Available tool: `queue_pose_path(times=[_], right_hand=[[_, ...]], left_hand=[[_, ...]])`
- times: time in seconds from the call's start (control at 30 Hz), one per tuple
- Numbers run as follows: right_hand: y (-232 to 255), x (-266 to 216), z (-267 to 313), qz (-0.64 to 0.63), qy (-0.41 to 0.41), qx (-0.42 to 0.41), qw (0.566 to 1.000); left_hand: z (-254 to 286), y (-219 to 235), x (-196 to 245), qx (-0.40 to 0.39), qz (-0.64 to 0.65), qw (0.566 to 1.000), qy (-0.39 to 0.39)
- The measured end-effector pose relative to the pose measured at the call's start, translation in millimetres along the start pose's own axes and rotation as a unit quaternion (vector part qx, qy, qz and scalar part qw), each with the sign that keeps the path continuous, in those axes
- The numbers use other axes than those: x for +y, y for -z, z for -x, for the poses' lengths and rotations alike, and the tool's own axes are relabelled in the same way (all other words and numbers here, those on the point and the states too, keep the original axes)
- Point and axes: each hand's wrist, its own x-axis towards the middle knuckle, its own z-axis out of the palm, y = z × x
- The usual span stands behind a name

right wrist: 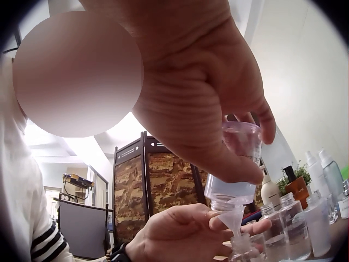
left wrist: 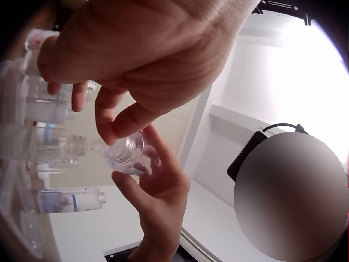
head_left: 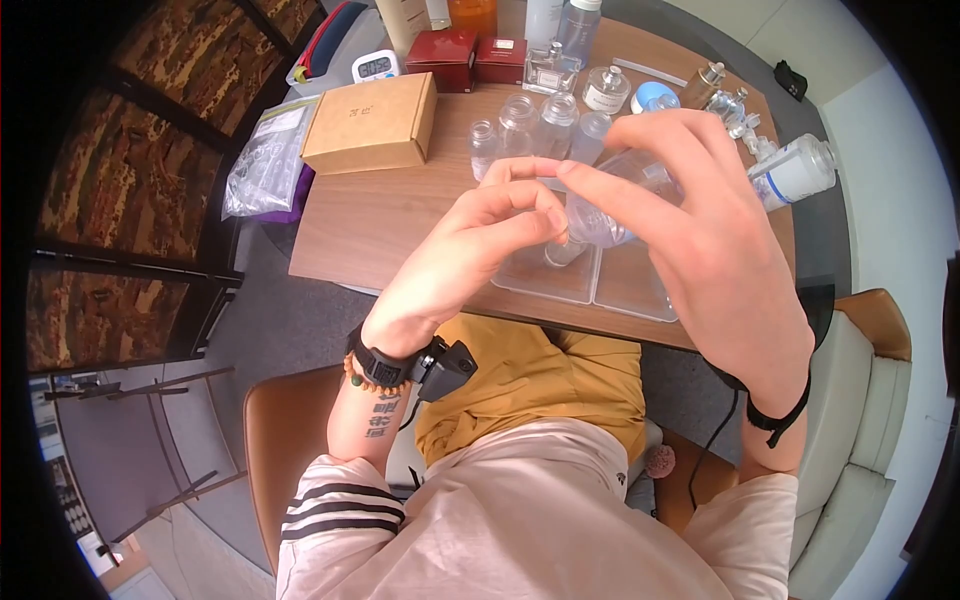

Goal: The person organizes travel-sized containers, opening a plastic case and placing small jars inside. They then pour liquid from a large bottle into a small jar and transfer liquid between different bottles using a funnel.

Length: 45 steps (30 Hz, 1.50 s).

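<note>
My right hand [head_left: 720, 225] grips a clear plastic bottle [right wrist: 232, 191], tipped neck-down, with the thumb on one side and fingers on the other. Under its mouth sits a small clear funnel [right wrist: 233, 218], its spout pointing down at the neck of a small clear bottle [right wrist: 241, 254]. My left hand [head_left: 470, 225] pinches the funnel at its rim with thumb and finger, the other fingers reaching past it. In the left wrist view the tipped bottle [left wrist: 128, 155] lies between the right thumb and fingers. The small bottle [head_left: 565, 254] stands upright over a clear tray [head_left: 530, 285].
Several clear bottles [head_left: 517, 125] stand just beyond my hands. A cardboard box [head_left: 370, 125] and plastic bag [head_left: 265, 160] lie at the left, with red boxes [head_left: 442, 62] behind. A white labelled bottle [head_left: 795, 172] and perfume bottles [head_left: 705, 85] stand at the right.
</note>
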Motion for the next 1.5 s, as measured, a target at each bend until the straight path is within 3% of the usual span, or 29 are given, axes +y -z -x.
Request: queue_pose_path(times=[0.9,1.5], right_hand=[[5.1,1.9,-15.1,0.004,0.066,-0.039,0.997],[11.7,0.9,-18.8,0.022,0.053,-0.008,0.998]], left_hand=[[0.6,1.5,-5.1,0.0,0.001,1.0,-0.014],[0.5,-0.1,0.0,0.001,-0.003,1.0,0.005]])
